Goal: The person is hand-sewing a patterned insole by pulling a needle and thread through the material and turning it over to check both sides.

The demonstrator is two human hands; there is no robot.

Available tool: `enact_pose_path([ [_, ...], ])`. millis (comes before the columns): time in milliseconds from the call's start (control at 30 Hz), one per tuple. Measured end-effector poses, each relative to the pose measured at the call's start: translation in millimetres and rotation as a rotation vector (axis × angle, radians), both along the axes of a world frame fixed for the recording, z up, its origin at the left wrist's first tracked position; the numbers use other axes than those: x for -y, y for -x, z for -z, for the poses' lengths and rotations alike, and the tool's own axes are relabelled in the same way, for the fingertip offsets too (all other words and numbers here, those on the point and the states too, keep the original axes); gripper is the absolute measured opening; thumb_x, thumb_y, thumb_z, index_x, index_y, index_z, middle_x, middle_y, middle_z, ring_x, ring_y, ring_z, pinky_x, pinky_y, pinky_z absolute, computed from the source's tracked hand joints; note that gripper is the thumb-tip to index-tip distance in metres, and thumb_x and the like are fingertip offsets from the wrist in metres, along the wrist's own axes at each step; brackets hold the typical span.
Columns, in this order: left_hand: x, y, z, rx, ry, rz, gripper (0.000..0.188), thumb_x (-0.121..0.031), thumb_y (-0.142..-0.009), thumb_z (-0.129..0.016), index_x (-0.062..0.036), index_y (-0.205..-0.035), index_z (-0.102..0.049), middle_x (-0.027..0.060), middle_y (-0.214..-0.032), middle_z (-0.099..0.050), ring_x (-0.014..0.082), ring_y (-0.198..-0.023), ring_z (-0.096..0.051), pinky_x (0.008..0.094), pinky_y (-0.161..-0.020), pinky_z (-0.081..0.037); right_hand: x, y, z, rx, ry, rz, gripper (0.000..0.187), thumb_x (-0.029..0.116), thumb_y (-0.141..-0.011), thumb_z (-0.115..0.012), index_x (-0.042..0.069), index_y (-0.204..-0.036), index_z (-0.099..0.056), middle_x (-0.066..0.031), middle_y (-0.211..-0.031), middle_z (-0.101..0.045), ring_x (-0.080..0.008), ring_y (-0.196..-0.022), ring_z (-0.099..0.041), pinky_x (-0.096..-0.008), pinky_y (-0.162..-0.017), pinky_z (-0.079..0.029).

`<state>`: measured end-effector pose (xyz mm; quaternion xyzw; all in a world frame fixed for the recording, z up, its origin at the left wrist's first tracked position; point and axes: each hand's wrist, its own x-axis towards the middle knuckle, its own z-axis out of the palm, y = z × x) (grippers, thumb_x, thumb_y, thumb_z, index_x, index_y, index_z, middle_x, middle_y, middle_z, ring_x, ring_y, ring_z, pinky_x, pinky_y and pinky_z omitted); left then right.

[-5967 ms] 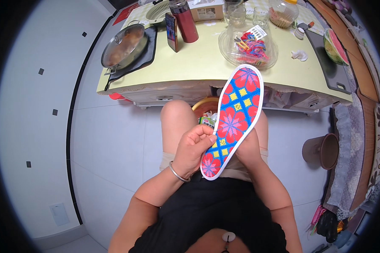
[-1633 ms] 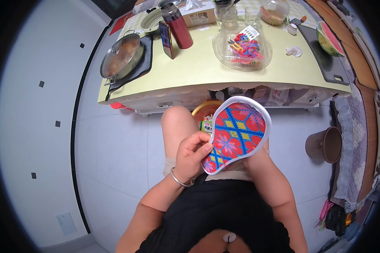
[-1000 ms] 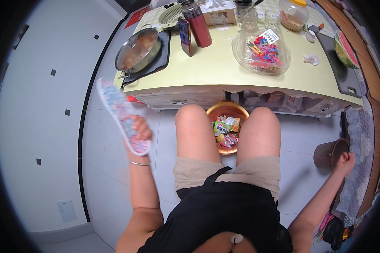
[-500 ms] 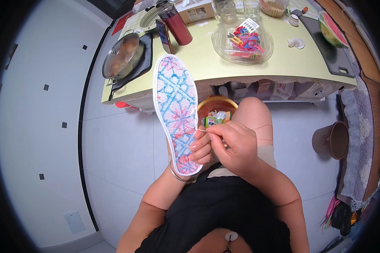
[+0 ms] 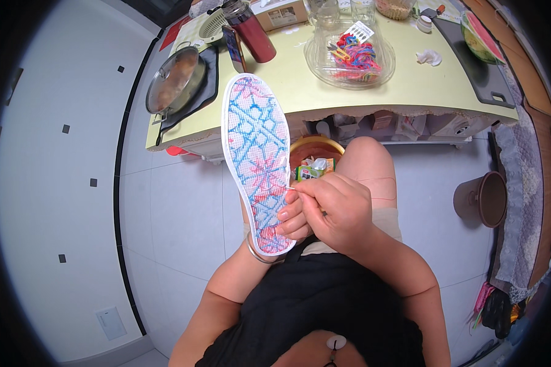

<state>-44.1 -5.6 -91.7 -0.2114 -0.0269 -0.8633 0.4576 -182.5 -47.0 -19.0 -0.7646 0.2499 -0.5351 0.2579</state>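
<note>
A white-edged insole (image 5: 257,134) with blue, pink and red cross-stitch stands tilted in front of me, its toe end toward the table. My left hand (image 5: 294,220) grips its right edge near the heel, fingers curled over the front and the rest of the hand behind it. My right hand (image 5: 338,205) pinches a thin needle (image 5: 291,188) whose other end is at the insole's right edge. From the right hand a fine red thread (image 5: 382,189) loops over my bare knee.
On the pale yellow table (image 5: 275,92) are a lidded pan (image 5: 176,79), a dark red flask (image 5: 251,33), a propped phone (image 5: 234,49), a clear tray of coloured threads (image 5: 349,73) and a cut watermelon (image 5: 482,40). A bin with wrappers (image 5: 315,147) stands below; a brown bucket (image 5: 480,199) is at right.
The right hand has moved slightly left, closer to the insole's edge, and less of the needle shows. The left hand keeps its hold on the insole.
</note>
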Motion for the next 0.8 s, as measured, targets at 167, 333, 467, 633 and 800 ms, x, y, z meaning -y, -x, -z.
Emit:
enact_pose_path([
  [167,-11.6,-2.2,-23.8,0.21,-0.185,-0.09,0.031,-0.028,-0.09,-0.048,0.0021,-0.094,-0.052,0.0089,-0.067,-0.052,0.0164,-0.046,-0.047,0.0269,-0.041,-0.028,0.4,1.9,-1.6,-0.033,0.019,0.006,0.012,0.0,-0.07,-0.064,0.006,-0.08,-0.061,-0.0044,-0.066,-0.057,-0.0215,-0.058,-0.057,-0.0323,-0.052,-0.046],
  [333,-22.2,-9.4,-57.8,0.84,-0.261,-0.329,0.022,-0.02,-0.092,-0.052,0.0017,-0.094,-0.053,0.0075,-0.074,-0.057,0.0134,-0.061,-0.056,0.0239,-0.05,-0.039,3.0,6.0,4.5,-0.068,-0.167,-0.025,0.009,0.0,-0.072,-0.061,0.003,-0.081,-0.061,-0.0075,-0.07,-0.06,-0.0257,-0.062,-0.059,-0.0343,-0.056,-0.048],
  [467,-21.5,-1.7,-61.7,1.143,-0.315,-0.531,0.006,-0.005,-0.089,-0.056,0.0009,-0.09,-0.054,0.0112,-0.089,-0.065,0.0112,-0.075,-0.063,0.0245,-0.071,-0.053,1.9,12.0,19.1,0.224,-0.913,-0.28,0.014,0.002,-0.081,-0.062,-0.002,-0.094,-0.064,-0.0095,-0.088,-0.068,-0.0191,-0.08,-0.066,-0.0302,-0.07,-0.051],
  [633,-25.6,6.2,-67.1,1.361,-0.261,-0.631,0.006,-0.003,-0.089,-0.057,0.0019,-0.09,-0.055,0.0086,-0.082,-0.065,0.0081,-0.073,-0.062,0.0212,-0.066,-0.052,3.5,11.7,28.0,0.42,-1.036,-0.336,0.024,0.003,-0.081,-0.064,-0.002,-0.104,-0.06,-0.007,-0.098,-0.067,-0.0152,-0.089,-0.064,-0.0297,-0.076,-0.052],
  [800,-25.4,5.0,-69.8,1.432,-0.217,-0.692,0.005,-0.003,-0.089,-0.058,0.0015,-0.088,-0.055,0.0061,-0.081,-0.065,0.0053,-0.07,-0.059,0.0194,-0.064,-0.049,5.8,10.3,34.3,0.42,-1.113,-0.349,0.022,0.001,-0.082,-0.062,-0.002,-0.103,-0.059,-0.0061,-0.101,-0.065,-0.0145,-0.091,-0.062,-0.0294,-0.078,-0.051],
])
